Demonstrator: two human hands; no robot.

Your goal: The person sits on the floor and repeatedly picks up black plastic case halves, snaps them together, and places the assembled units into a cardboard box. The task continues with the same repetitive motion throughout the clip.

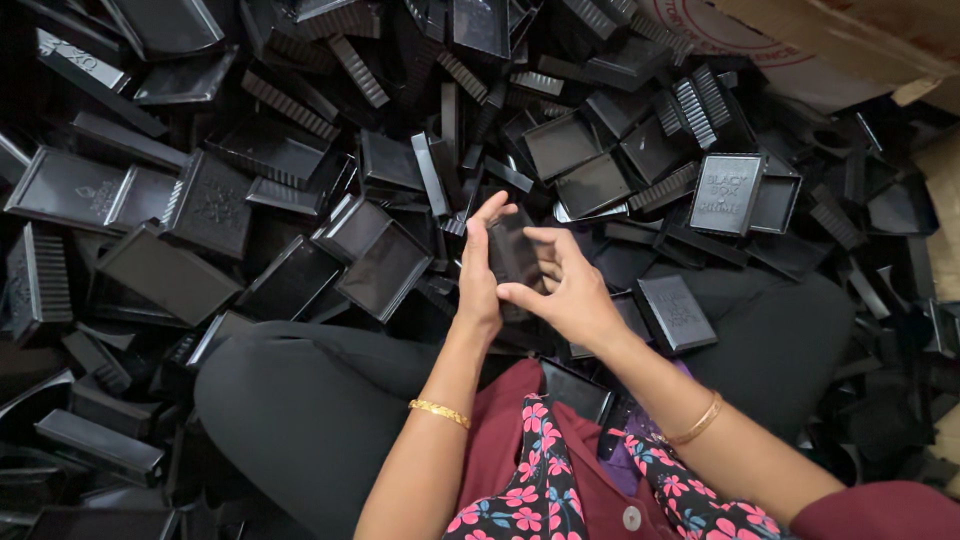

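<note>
Held upright above the person's lap, the small black rectangular plastic box piece (514,252) looks light, stiff and slightly slick, with left hand (478,268) and right hand (568,290) fingers closed on its side edges, the best hold.

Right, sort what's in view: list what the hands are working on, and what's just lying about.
In hand:
- left hand and right hand, both in a grip on one black plastic piece

Lying about:
- heap of black plastic trays and lids all around
- lid with raised lettering
- lid beside the right wrist
- cardboard box, top right
</note>
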